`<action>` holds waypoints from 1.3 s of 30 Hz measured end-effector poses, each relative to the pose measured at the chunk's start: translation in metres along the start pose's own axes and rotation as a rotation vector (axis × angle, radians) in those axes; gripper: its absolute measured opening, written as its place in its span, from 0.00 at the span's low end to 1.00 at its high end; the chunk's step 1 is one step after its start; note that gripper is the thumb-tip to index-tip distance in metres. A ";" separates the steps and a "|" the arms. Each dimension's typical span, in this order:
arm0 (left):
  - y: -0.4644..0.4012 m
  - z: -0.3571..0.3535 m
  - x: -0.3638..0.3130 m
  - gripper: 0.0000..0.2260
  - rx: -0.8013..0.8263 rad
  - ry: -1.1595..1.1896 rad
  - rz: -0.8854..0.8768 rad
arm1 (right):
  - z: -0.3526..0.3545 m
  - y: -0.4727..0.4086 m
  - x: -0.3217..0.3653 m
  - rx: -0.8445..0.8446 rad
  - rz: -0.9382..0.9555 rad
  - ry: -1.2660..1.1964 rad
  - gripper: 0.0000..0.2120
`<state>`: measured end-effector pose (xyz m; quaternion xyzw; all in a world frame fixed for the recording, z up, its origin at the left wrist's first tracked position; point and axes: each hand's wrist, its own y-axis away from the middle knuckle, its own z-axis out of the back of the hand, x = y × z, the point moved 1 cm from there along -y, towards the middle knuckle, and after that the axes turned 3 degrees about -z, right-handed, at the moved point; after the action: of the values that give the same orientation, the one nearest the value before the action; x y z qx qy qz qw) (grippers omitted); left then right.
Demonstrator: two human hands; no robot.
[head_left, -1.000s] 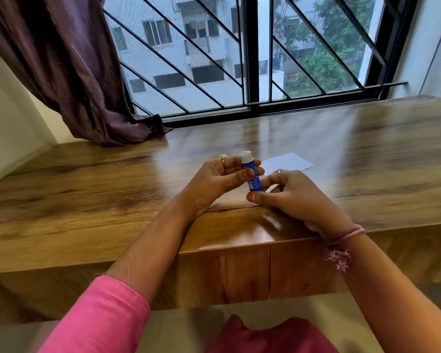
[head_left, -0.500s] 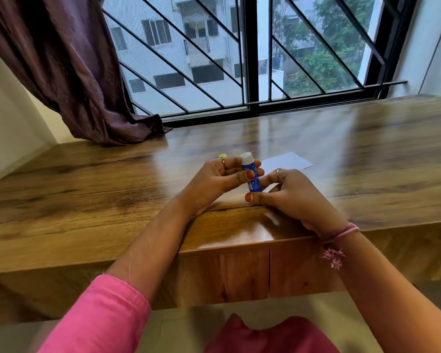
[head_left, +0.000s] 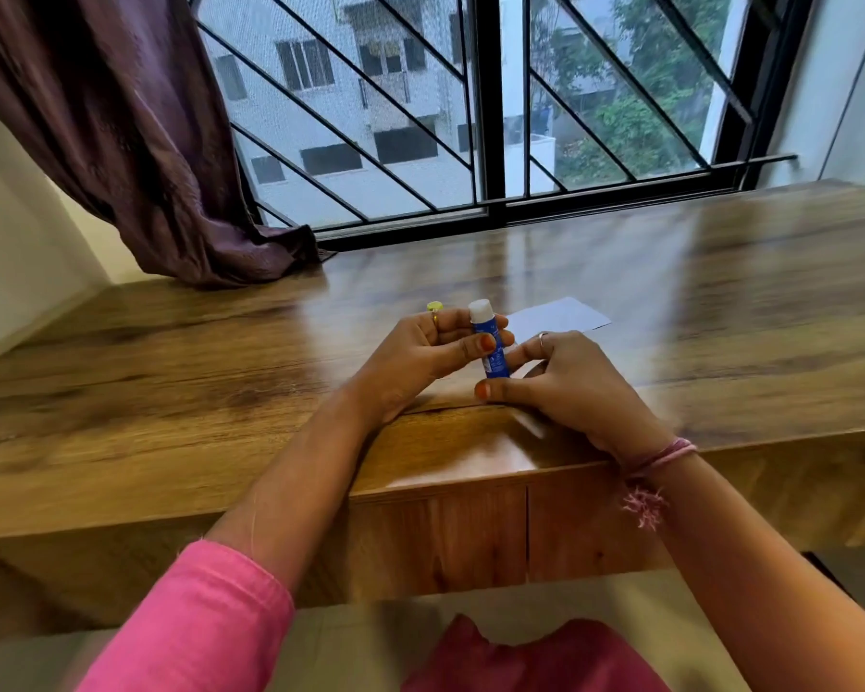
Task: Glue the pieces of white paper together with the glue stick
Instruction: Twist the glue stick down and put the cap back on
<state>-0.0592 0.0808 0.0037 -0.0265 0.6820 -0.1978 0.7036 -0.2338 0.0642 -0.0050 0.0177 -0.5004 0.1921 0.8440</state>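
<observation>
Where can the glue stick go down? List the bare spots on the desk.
Bare wood lies left of the left hand, up to the curtain, and right of the paper. It is crowded at the middle front: both hands, the right hand too, hold the glue stick.

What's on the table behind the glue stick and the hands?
A white paper lies flat on the table behind the glue stick. Its near part is covered by the right hand; the left hand grips the stick. Whether more paper lies beneath is hidden.
</observation>
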 end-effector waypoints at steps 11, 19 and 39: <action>-0.001 0.002 0.001 0.12 -0.017 0.021 0.004 | 0.001 0.001 0.002 0.101 0.054 -0.053 0.11; -0.002 0.000 0.001 0.12 -0.005 -0.001 -0.003 | -0.003 0.000 0.001 -0.082 0.029 0.044 0.15; -0.002 0.005 0.003 0.15 -0.022 0.011 0.032 | -0.005 -0.002 0.000 -0.031 0.125 0.110 0.16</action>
<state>-0.0545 0.0765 0.0020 -0.0224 0.6884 -0.1790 0.7026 -0.2290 0.0636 -0.0078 -0.0372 -0.4564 0.2374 0.8567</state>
